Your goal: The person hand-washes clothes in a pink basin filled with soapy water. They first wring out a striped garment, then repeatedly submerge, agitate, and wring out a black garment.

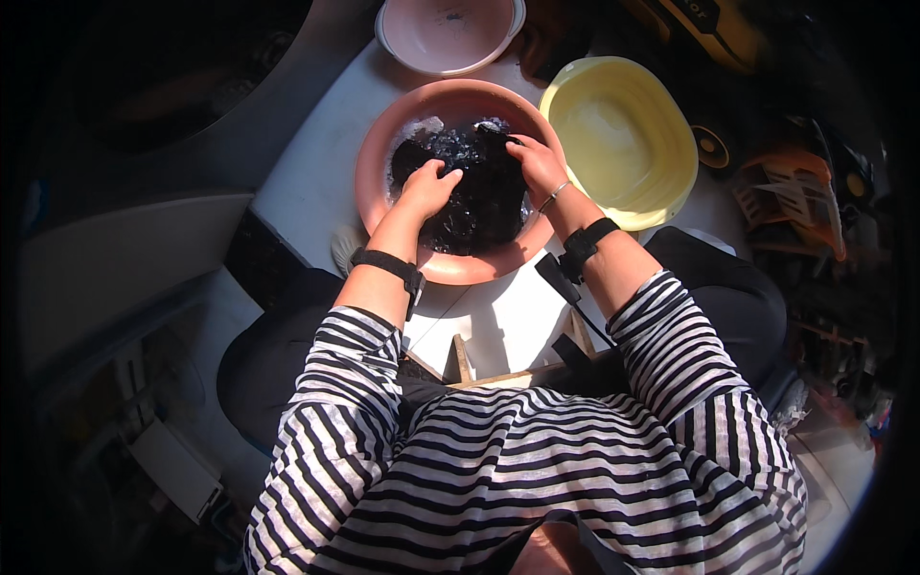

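A round pink plastic basin (460, 271) stands on the floor before me, holding soapy water and a dark, wet cloth (485, 187). My left hand (429, 188) is over the left part of the cloth, thumb and fingers apart at the water's surface; whether it pinches any fabric cannot be told. At the basin's right side, my right hand (537, 164) has its fingers curled onto a raised edge of the dark cloth, near some suds. The fingertips are partly hidden by the fabric.
A yellow plastic basin (622, 144) touches the pink one on the right. Beyond lies a lighter pink basin (449, 36) with a white rim. An orange and white basket-like object (794, 194) is at the right among dark clutter. My knees flank the pink basin.
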Demonstrator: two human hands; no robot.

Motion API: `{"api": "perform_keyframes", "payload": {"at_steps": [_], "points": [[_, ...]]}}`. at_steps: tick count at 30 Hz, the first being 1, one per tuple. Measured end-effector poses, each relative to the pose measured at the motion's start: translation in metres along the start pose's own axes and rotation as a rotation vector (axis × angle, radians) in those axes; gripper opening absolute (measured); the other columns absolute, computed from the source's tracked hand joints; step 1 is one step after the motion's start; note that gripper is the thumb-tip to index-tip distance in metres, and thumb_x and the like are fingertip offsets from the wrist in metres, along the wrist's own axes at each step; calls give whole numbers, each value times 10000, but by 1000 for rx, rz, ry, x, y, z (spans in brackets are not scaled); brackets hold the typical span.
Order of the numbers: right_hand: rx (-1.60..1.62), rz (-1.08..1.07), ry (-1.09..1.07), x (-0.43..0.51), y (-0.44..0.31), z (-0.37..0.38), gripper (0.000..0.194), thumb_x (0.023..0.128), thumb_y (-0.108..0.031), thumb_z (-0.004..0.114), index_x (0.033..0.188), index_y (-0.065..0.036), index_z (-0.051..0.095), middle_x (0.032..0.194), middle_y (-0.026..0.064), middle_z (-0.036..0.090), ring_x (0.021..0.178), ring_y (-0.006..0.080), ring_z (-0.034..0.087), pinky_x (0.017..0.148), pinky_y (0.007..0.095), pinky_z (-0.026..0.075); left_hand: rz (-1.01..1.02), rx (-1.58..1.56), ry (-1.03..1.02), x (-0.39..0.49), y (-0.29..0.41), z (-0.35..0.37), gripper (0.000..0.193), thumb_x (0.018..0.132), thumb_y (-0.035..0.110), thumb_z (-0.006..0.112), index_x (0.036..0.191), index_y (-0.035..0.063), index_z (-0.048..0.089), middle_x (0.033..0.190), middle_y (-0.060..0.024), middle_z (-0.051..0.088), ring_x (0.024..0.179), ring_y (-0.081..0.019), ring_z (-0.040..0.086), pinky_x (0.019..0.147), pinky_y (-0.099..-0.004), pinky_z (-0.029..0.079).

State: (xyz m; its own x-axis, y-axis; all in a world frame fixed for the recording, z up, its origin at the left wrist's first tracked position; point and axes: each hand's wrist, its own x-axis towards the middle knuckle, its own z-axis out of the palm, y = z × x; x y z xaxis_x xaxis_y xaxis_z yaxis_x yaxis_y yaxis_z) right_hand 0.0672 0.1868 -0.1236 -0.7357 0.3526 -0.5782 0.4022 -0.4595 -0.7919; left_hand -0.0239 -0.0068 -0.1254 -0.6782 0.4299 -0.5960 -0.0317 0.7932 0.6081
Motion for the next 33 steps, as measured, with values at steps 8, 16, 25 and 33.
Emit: {"api": "perform_keyframes", "payload": {"at_steps": [8, 16, 25, 33], "points": [[375, -65, -344, -81, -91, 26, 334, 968, -122, 531, 1275, -28, 620, 1175, 104, 683, 1072, 226, 639, 972, 340, 488, 19, -599, -21, -64, 63, -32, 562, 939, 248, 582, 1478, 180, 440, 1335, -56, 558, 1246, -172, 501, 998, -388, 376], [439, -122, -533, -157, -173, 28, 236, 964, -123, 527, 1146, -40, 651, 1095, 96, 711, 1011, 227, 679, 937, 376, 526, 166, -702, 114, -129, 115, -82, 637, 917, 294, 654, 1493, 149, 425, 1363, -40, 531, 1271, -180, 452, 1016, -407, 330], [573, -145, -774, -182, -196, 17, 205, 911, -148, 605, 1081, -54, 670, 1029, 70, 725, 955, 207, 697, 897, 359, 541, 99, -1015, -83, -151, 122, -91, 456, 965, 274, 634, 1363, 62, 565, 1209, -100, 669, 1069, -176, 631, 946, -326, 480], [142, -277, -412, -173, -186, 9, 409, 824, -167, 806, 1153, -2, 628, 990, 73, 695, 928, 160, 680, 893, 294, 536, 267, -1304, -257, -147, 125, -83, 230, 982, 164, 627, 1171, 35, 650, 1123, -89, 704, 995, -181, 681, 932, -341, 543]]}}
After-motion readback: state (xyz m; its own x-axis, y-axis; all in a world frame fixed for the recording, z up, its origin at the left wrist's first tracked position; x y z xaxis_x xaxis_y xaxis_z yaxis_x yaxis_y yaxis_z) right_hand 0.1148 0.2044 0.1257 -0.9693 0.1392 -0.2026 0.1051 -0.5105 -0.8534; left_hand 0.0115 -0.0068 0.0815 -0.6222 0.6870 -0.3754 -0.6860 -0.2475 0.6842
